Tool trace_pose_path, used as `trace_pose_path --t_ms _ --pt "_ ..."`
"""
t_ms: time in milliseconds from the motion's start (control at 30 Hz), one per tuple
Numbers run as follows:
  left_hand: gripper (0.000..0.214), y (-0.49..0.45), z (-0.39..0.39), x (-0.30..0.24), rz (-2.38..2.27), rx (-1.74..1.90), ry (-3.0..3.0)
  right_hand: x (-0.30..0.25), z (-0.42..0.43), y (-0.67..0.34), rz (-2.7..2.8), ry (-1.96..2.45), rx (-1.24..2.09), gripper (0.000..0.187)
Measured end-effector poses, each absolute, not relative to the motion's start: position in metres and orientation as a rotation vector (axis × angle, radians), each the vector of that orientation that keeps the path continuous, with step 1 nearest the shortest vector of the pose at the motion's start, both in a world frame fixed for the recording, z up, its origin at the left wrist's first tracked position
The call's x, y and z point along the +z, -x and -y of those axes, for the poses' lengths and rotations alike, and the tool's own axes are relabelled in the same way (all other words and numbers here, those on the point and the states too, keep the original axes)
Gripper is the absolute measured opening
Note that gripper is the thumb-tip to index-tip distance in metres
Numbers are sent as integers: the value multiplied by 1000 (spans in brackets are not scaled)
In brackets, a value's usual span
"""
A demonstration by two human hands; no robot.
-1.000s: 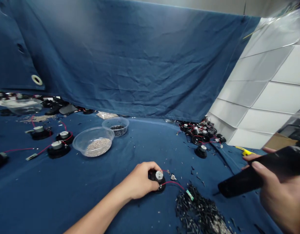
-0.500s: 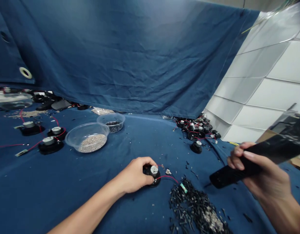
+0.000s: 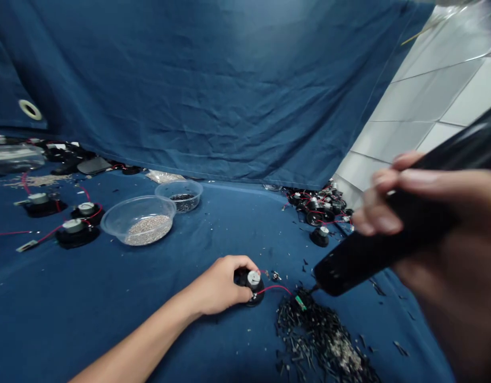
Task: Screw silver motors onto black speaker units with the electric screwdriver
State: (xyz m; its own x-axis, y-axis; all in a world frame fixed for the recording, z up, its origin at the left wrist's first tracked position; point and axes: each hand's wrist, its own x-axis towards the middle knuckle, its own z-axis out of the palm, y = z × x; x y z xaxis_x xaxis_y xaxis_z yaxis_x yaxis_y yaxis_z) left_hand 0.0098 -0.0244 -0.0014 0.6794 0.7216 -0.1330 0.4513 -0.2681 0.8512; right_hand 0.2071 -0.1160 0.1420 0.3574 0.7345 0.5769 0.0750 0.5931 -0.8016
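My left hand (image 3: 219, 285) is closed on a small black round motor part (image 3: 252, 284) with a silver hub, resting on the blue cloth. A red wire (image 3: 275, 288) runs from it to a small green tag by a pile of dark screws (image 3: 323, 340). My right hand (image 3: 437, 234) grips a black electric screwdriver (image 3: 389, 242), large and blurred, close to the camera. Its tip hangs just above the near edge of the screw pile, right of the motor part.
Two clear plastic bowls (image 3: 139, 219) hold small screws at centre left. Several black motor parts with red wires (image 3: 73, 233) lie at the left, and another heap (image 3: 319, 207) sits at the back right. A blue cloth backdrop and white panels (image 3: 440, 80) close the space.
My right hand has carried the screwdriver left and toward the camera, bringing its tip down over the screw pile. The left hand stays on the motor part.
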Motion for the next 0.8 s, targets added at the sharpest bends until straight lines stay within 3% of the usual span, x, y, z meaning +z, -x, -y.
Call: trace_pose_path --t_ms 100,267,800 --pt "31 -9 24 -3 -881 371 -1910 111 107 -174 1012 824 706 14" --pt "30 -9 24 -7 -835 390 -1920 72 90 -161 923 809 748 16" --pt "29 -13 21 -8 -843 316 -1855 66 78 -167 923 855 658 10"
